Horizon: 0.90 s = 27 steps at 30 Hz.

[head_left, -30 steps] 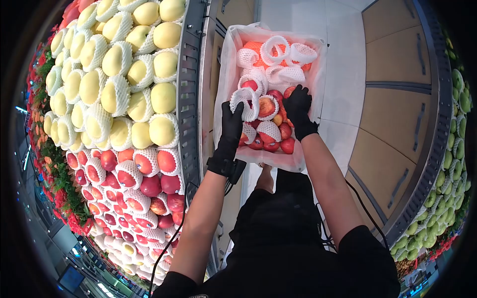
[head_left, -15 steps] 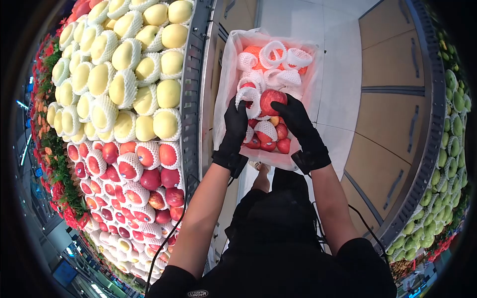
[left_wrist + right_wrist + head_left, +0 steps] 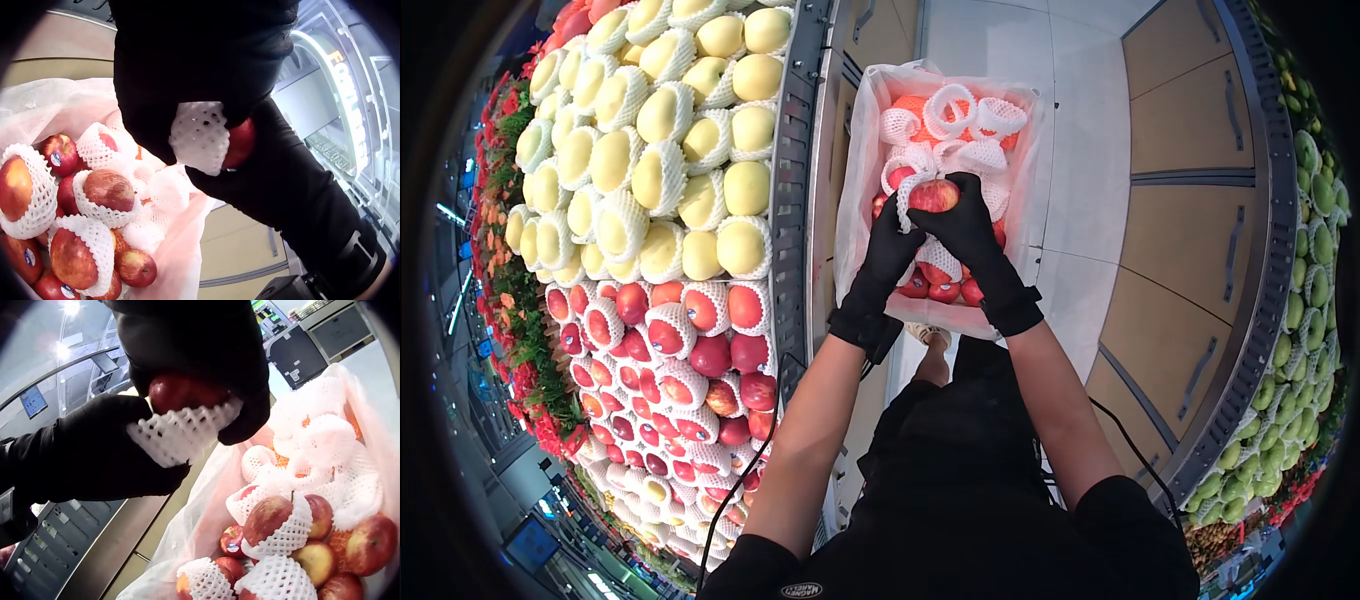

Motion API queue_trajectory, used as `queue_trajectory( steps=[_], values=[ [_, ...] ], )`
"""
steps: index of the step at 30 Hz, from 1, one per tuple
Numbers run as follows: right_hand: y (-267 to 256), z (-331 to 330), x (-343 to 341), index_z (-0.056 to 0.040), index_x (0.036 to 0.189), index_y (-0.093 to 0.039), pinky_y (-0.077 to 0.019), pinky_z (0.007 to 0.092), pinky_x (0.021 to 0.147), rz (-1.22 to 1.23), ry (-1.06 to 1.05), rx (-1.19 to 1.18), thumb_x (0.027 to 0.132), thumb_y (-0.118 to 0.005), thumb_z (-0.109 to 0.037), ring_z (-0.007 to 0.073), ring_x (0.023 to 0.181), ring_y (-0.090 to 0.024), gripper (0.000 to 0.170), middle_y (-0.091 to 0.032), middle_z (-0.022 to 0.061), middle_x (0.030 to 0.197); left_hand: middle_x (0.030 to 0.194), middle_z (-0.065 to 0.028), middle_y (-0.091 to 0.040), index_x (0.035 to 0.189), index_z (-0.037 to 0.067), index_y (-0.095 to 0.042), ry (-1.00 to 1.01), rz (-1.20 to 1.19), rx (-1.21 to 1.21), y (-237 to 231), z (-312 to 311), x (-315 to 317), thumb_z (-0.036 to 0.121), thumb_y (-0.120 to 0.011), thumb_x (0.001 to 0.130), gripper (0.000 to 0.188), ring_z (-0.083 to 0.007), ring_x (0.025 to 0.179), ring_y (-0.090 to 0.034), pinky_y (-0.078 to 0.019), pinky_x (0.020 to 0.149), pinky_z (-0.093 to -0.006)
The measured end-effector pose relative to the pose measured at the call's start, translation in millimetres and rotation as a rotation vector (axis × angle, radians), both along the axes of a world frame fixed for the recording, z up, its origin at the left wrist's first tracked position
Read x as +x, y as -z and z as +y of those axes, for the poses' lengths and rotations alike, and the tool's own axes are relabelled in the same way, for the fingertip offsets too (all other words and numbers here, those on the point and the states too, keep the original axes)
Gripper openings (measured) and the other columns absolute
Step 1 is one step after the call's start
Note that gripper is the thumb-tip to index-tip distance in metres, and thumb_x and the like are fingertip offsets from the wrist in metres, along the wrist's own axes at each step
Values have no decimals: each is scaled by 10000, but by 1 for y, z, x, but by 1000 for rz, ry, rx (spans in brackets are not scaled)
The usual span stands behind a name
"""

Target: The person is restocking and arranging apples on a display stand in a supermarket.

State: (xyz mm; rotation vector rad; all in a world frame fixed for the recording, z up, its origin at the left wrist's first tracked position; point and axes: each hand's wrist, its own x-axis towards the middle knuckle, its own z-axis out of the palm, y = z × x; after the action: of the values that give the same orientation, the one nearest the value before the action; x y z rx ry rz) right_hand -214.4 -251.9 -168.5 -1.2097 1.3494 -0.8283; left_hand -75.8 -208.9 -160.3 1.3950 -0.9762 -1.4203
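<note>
Both hands wear black gloves and meet over a lined box (image 3: 855, 180) of apples. In my right hand (image 3: 962, 228) is a red apple (image 3: 937, 196), gripped by fingers and thumb. My left hand (image 3: 890, 248) pinches a white foam net sleeve (image 3: 181, 436) by its side. The apple sits partly inside the sleeve's mouth in the right wrist view, its red upper part bare. From the left wrist view, the sleeve (image 3: 200, 139) and a strip of apple (image 3: 242, 144) show between the gloves; the gloves hide the rest.
Below the hands lie several apples (image 3: 111, 189), some in foam sleeves, and loose sleeves (image 3: 950, 110) fill the box's far end. On the left a sloped display holds yellow fruit (image 3: 747, 188) above red apples (image 3: 710, 354). Cabinets (image 3: 1190, 220) and green fruit (image 3: 1320, 230) line the right.
My right hand has picked a red apple out of the box and moved it left to the foam sleeve. The left hand keeps its sleeve, now against the apple.
</note>
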Motion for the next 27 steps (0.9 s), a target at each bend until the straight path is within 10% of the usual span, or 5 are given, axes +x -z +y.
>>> queue_trajectory(
  steps=[17, 23, 27],
  values=[
    [-36, -1, 15, 6, 1423, -263, -413, 474, 975, 299, -107, -218, 685, -836, -391, 434, 1165, -476, 1015, -445, 282, 1275, 1221, -126, -593, 1332, -28, -482, -335, 304, -2, -4, -3, 15, 99, -564, 923, 436, -220, 1136, -576, -457, 983, -340],
    [-7, 2, 4, -18, 1424, -326, -374, 434, 1046, 176, -231, -210, 919, -635, -320, 350, 1253, -444, 664, -430, 238, 1348, 1207, -98, -603, 1307, 2, -517, -185, 654, 282, -3, -1, 20, 183, -592, 952, 406, -204, 1114, -587, -467, 966, -328],
    [0, -8, -20, 16, 1279, -512, -458, 353, 931, -353, -178, 89, 913, -645, -244, 244, 1074, -573, 468, -580, 162, 1176, 1257, -133, -576, 1334, -9, -467, -175, 710, 344, -1, 2, 20, 248, -601, 950, 481, -250, 1138, -586, -470, 995, -388]
  ],
)
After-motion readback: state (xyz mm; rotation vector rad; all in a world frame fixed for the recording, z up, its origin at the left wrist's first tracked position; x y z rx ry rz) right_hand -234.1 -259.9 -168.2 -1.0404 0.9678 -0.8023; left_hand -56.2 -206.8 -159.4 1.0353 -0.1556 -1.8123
